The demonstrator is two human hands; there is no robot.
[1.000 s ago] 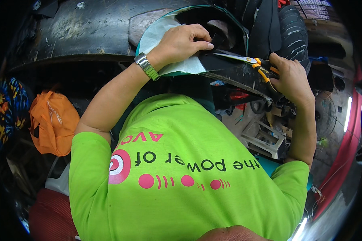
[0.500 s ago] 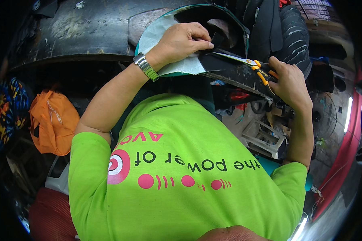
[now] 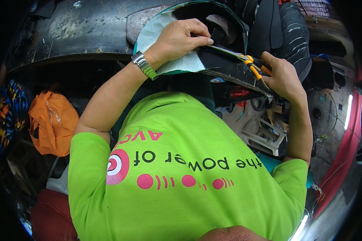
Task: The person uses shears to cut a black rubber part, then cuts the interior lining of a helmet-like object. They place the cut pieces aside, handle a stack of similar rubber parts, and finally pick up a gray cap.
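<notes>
My left hand (image 3: 182, 39), with a metal watch on its wrist, has thumb and forefinger pinched together on the edge of a black piece of material (image 3: 216, 37). Beneath that hand lies a curved piece with a pale white lining (image 3: 184, 64) and a teal edge, resting on the dark worktop. In my right hand (image 3: 284, 76) are scissors (image 3: 253, 68) with orange and black handles. Their blades point left, nearly together, and the tips reach the black material right beside my left fingertips. What exactly lies between the blades is too small to tell.
Black curved pieces (image 3: 295, 38) are stacked at the right of the dark worktop (image 3: 80, 30). An orange bag (image 3: 54, 124) hangs at the left. Below on the right are a pale plastic stool (image 3: 265, 136) and a fan (image 3: 323, 114).
My right hand has carried the scissors a little left and farther away, bringing the tips close to my left fingertips. The left hand has shifted only slightly and keeps its pinch.
</notes>
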